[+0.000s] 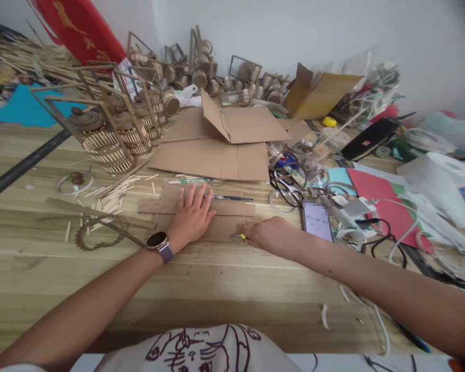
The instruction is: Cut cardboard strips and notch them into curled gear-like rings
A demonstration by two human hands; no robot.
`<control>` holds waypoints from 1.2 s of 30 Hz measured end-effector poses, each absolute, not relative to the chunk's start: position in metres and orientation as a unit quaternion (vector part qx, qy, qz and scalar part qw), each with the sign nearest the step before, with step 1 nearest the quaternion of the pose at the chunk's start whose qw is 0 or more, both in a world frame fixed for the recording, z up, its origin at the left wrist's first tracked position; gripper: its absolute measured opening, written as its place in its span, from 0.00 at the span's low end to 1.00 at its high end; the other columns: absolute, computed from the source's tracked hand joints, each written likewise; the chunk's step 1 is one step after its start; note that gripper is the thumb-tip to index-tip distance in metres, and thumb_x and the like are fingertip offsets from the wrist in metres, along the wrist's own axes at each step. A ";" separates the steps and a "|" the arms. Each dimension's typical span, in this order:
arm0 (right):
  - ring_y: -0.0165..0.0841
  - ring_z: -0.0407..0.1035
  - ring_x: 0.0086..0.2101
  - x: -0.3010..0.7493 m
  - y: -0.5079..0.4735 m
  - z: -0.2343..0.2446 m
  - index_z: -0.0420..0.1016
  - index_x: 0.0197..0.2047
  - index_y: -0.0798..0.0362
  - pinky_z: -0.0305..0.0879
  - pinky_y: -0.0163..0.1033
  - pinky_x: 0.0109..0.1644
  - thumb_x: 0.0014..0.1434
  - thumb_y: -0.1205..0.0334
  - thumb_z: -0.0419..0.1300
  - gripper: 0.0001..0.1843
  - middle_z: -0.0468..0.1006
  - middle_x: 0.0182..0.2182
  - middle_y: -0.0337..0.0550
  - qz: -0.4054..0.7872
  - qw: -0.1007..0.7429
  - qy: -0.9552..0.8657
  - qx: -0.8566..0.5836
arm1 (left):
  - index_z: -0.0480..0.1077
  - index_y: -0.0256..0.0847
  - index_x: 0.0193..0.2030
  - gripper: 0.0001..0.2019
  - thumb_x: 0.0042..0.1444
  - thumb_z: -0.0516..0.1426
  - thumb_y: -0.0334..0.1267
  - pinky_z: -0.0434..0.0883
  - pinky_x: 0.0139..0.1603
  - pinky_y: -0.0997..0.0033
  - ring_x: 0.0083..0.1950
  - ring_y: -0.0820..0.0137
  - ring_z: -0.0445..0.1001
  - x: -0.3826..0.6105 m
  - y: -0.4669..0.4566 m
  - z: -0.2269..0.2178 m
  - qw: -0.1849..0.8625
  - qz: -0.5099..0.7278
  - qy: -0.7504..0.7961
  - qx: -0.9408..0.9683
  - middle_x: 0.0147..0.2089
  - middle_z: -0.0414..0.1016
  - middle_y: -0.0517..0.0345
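Cardboard strip (232, 210) between loose sticks (114, 202) and phone (318, 222), pen (232, 198) alongside

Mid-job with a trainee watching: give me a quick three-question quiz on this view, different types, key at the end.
1. True or false: the left hand lies palm down, fingers spread, on the cardboard.
2. The watch is worn on: A) the right wrist; B) the left wrist; C) neither wrist.
3. What colour shows on the small object at the right hand?

Key: 1. True. 2. B. 3. Yellow.
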State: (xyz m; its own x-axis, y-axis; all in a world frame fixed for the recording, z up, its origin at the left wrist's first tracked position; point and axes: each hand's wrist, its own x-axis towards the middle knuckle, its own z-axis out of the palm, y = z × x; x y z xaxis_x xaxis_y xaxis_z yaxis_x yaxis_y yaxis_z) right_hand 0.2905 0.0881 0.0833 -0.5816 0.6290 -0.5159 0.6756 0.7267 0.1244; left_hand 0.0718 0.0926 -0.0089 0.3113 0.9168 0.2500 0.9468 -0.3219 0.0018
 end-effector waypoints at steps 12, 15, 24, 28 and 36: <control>0.43 0.80 0.36 0.295 0.090 0.083 0.71 0.55 0.51 0.60 0.35 0.28 0.67 0.60 0.50 0.16 0.84 0.35 0.50 -0.047 0.279 0.887 0.364 | 0.55 0.34 0.71 0.28 0.69 0.45 0.47 0.46 0.70 0.36 0.74 0.44 0.45 0.071 0.093 -0.010 0.073 -0.101 -0.578 -0.807 0.74 0.49 0.39; 0.43 0.80 0.36 0.299 0.091 0.081 0.70 0.56 0.50 0.59 0.35 0.28 0.67 0.60 0.51 0.16 0.84 0.35 0.49 -0.044 0.277 0.890 0.361 | 0.56 0.34 0.70 0.28 0.69 0.45 0.47 0.46 0.70 0.36 0.74 0.44 0.46 0.072 0.093 -0.008 0.069 -0.098 -0.580 -0.806 0.74 0.49 0.39; 0.39 0.79 0.32 0.306 0.091 0.082 0.73 0.52 0.50 0.55 0.33 0.25 0.66 0.62 0.52 0.14 0.83 0.30 0.47 -0.038 0.257 0.896 0.360 | 0.55 0.32 0.71 0.28 0.69 0.45 0.46 0.46 0.70 0.36 0.74 0.44 0.46 0.072 0.092 -0.004 0.065 -0.092 -0.579 -0.808 0.74 0.50 0.39; 0.38 0.79 0.32 0.309 0.091 0.083 0.72 0.53 0.50 0.53 0.33 0.26 0.66 0.62 0.51 0.14 0.83 0.31 0.47 -0.033 0.265 0.894 0.361 | 0.55 0.32 0.71 0.28 0.69 0.45 0.47 0.46 0.70 0.35 0.74 0.43 0.45 0.072 0.092 -0.005 0.064 -0.094 -0.577 -0.809 0.74 0.49 0.38; 0.39 0.79 0.35 0.311 0.091 0.086 0.72 0.52 0.51 0.53 0.34 0.26 0.68 0.63 0.50 0.13 0.84 0.35 0.48 -0.030 0.293 0.884 0.364 | 0.55 0.32 0.71 0.29 0.69 0.46 0.46 0.45 0.70 0.35 0.74 0.43 0.45 0.071 0.092 -0.007 0.057 -0.104 -0.575 -0.809 0.74 0.49 0.38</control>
